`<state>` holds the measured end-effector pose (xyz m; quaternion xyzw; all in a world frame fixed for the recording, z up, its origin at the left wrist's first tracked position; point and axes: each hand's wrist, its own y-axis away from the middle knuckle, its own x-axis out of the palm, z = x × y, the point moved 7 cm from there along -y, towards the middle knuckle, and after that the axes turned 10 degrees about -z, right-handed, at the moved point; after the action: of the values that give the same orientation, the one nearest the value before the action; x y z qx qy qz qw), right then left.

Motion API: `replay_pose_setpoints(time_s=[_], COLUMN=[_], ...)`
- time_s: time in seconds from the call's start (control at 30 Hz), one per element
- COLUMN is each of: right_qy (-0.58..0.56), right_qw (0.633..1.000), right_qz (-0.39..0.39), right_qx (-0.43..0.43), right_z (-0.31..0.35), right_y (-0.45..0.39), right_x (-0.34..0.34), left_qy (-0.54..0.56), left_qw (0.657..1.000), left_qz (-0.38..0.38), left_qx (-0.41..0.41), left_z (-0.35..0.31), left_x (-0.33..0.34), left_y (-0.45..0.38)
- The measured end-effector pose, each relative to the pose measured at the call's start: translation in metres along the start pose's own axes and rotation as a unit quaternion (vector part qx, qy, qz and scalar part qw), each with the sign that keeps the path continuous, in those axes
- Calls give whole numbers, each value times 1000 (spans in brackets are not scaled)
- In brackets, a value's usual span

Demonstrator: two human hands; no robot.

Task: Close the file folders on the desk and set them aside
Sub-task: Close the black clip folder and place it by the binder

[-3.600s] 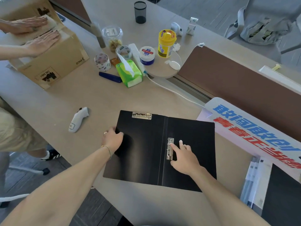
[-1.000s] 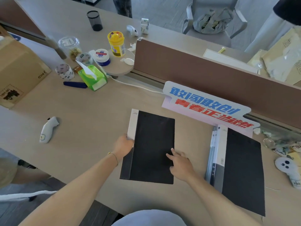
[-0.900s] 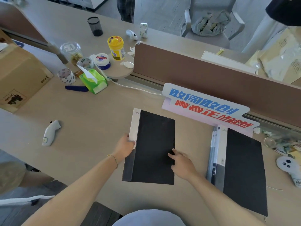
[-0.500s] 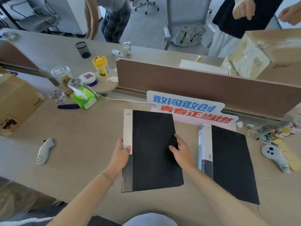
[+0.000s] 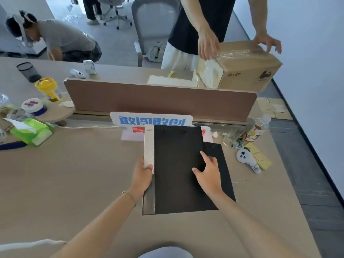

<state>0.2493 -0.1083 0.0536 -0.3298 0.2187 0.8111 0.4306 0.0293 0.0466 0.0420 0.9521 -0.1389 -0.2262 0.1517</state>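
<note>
A closed black file folder (image 5: 175,164) with a white spine label is held in both my hands over the desk. My left hand (image 5: 142,175) grips its spine edge on the left. My right hand (image 5: 208,172) holds its right edge, fingers spread on the cover. The folder partly covers a second closed black folder (image 5: 223,170) that lies flat on the desk to the right; only that one's right strip shows.
A blue-and-red sign (image 5: 150,121) lies behind the folders against the brown divider (image 5: 160,97). A white controller (image 5: 245,159) and small clutter sit to the right. A green tissue pack (image 5: 31,131) and jars are at the left. A person handles a cardboard box (image 5: 242,67) across the divider.
The folder was shut since the earliest frame. I have moved it right and up, so it now overlaps the second folder. My view has tilted upward.
</note>
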Motion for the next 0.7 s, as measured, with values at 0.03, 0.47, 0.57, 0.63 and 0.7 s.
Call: replay_pose_setpoints(time_s=[0.03,0.47,0.57,0.63,0.7], right_qy=[14,33,17,5,-13], right_qw=[1000,995,992,988,983], right_qz=[-3,44,69,86,105], right_qx=[3,87,107,125,148], right_z=[-11,-114,-126,-134,-138], right_y=[-3,-41,-47,-52,-55], right_x=[-8,-48,-43,-36,-28], left_qy=[-12,-154,-173,-184,-193], left_qw=[1000,986,983,981,980], left_qz=[7,20,16,16,16], left_qx=[11,56,55,54,41], left_z=[-5,-17,-14,-10,-4], left_x=[14,128,140,145,148], left_y=[3,19,15,11,8])
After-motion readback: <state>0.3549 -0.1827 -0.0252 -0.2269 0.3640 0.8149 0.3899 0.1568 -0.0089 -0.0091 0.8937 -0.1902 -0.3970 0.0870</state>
